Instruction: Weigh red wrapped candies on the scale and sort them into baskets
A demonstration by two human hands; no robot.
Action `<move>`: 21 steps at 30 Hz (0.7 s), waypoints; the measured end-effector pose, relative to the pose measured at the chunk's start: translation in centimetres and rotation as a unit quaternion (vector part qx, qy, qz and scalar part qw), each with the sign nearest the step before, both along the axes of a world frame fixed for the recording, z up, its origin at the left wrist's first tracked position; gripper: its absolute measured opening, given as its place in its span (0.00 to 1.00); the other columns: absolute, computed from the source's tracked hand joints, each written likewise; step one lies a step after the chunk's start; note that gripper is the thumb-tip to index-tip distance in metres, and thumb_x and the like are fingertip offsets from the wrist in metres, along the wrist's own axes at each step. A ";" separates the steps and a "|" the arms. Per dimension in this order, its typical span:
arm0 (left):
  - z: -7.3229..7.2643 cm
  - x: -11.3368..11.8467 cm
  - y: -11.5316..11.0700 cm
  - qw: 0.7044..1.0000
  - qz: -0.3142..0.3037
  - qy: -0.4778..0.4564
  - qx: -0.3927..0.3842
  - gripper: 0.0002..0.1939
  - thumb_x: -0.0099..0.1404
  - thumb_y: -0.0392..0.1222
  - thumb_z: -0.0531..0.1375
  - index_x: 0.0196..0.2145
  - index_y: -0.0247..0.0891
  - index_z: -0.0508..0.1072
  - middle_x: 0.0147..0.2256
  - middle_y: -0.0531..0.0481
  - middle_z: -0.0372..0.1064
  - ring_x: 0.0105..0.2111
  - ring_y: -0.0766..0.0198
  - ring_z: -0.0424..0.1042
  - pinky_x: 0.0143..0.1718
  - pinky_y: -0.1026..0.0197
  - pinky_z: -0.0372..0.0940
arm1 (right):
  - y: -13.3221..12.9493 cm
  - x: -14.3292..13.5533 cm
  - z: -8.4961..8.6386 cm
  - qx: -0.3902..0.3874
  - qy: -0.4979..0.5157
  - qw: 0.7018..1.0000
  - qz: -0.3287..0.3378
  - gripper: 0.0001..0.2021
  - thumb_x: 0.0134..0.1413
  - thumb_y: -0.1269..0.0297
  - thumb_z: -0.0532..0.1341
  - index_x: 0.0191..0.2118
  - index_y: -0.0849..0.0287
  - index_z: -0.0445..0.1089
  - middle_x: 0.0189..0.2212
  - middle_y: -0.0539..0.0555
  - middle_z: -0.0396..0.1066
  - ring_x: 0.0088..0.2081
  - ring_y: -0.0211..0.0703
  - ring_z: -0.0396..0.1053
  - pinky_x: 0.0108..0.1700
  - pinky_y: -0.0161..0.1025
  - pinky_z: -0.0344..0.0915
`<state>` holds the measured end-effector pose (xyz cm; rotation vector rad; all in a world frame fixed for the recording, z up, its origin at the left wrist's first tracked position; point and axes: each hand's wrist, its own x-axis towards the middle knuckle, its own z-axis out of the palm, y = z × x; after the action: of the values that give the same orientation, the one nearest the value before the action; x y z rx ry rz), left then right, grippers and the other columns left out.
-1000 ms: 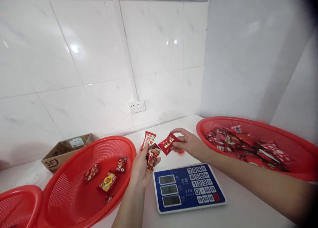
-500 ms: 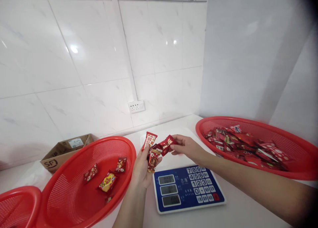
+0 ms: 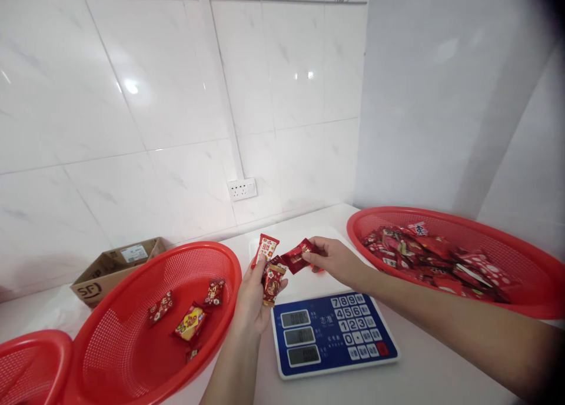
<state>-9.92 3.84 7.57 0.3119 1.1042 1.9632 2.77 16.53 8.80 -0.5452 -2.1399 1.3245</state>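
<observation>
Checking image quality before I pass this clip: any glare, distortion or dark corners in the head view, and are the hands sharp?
Head view: bright lamp glare on the wall tiles; wide-angle bending of tile lines; dark vignette at the right corners; left hand, right hand and candy packets reasonably sharp; scale displays unreadable.

A small sweet-packing workroom. A blue weighing scale (image 3: 335, 334) sits below the grip. Red baskets (image 3: 445, 222) of wrapped sweets (image 3: 432, 252) flank it on a white tabletop (image 3: 424, 369).
</observation>
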 end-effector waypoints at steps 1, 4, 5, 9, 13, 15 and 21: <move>-0.1 0.1 0.0 1.000 -0.004 0.002 0.001 0.09 0.64 0.41 0.57 0.40 0.34 0.70 0.30 0.48 0.73 0.24 0.68 0.72 0.25 0.64 0.71 | -0.3 0.0 0.0 0.023 0.005 1.000 -0.016 0.11 0.50 0.56 0.59 0.34 0.59 0.67 0.26 0.51 0.71 0.26 0.39 0.67 0.28 0.37 0.64; -0.3 0.3 0.1 1.000 -0.024 0.003 0.005 0.10 0.64 0.42 0.57 0.40 0.33 0.71 0.31 0.46 0.74 0.25 0.66 0.73 0.26 0.64 0.71 | -1.5 0.0 0.1 0.113 0.015 0.993 -0.038 0.06 0.50 0.60 0.60 0.32 0.56 0.68 0.30 0.52 0.71 0.33 0.42 0.68 0.34 0.40 0.65; -0.3 0.3 0.2 0.999 -0.031 0.002 0.006 0.10 0.64 0.42 0.57 0.39 0.32 0.71 0.32 0.45 0.74 0.25 0.66 0.73 0.25 0.64 0.71 | -2.0 0.1 0.1 0.139 0.014 0.990 -0.024 0.05 0.50 0.61 0.61 0.33 0.56 0.68 0.32 0.53 0.70 0.35 0.43 0.67 0.35 0.40 0.66; -0.3 -0.1 0.2 0.999 -0.042 -0.011 0.010 0.11 0.65 0.43 0.56 0.40 0.32 0.71 0.31 0.45 0.74 0.24 0.67 0.73 0.24 0.66 0.70 | -2.9 0.3 0.1 0.169 0.004 0.984 0.061 0.11 0.51 0.60 0.61 0.41 0.55 0.70 0.46 0.58 0.65 0.43 0.45 0.66 0.36 0.39 0.68; 0.0 -0.2 0.0 0.998 -0.051 -0.023 0.002 0.10 0.65 0.43 0.56 0.39 0.32 0.71 0.30 0.46 0.74 0.22 0.69 0.72 0.21 0.68 0.69 | -2.5 0.4 -0.2 0.157 0.010 0.986 0.057 0.10 0.55 0.59 0.57 0.41 0.54 0.70 0.57 0.58 0.56 0.56 0.50 0.57 0.49 0.46 0.63; 0.1 0.0 0.0 0.997 -0.070 -0.025 -0.005 0.12 0.65 0.43 0.56 0.38 0.31 0.71 0.29 0.45 0.74 0.21 0.68 0.72 0.18 0.68 0.67 | -2.1 0.3 -0.5 0.125 0.020 0.990 0.067 0.11 0.51 0.61 0.61 0.42 0.54 0.67 0.52 0.57 0.62 0.53 0.49 0.61 0.51 0.48 0.62; 0.0 0.2 0.0 0.998 -0.055 -0.013 -0.016 0.11 0.64 0.43 0.56 0.38 0.31 0.71 0.26 0.47 0.72 0.20 0.68 0.71 0.19 0.67 0.69 | -1.3 -0.2 -1.2 0.018 0.045 0.999 0.022 0.19 0.45 0.65 0.64 0.45 0.55 0.61 0.32 0.49 0.70 0.34 0.40 0.68 0.42 0.44 0.67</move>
<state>-9.75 3.88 7.59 0.3220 1.0784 1.8453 2.54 15.28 7.61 -0.4178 -2.1078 1.3072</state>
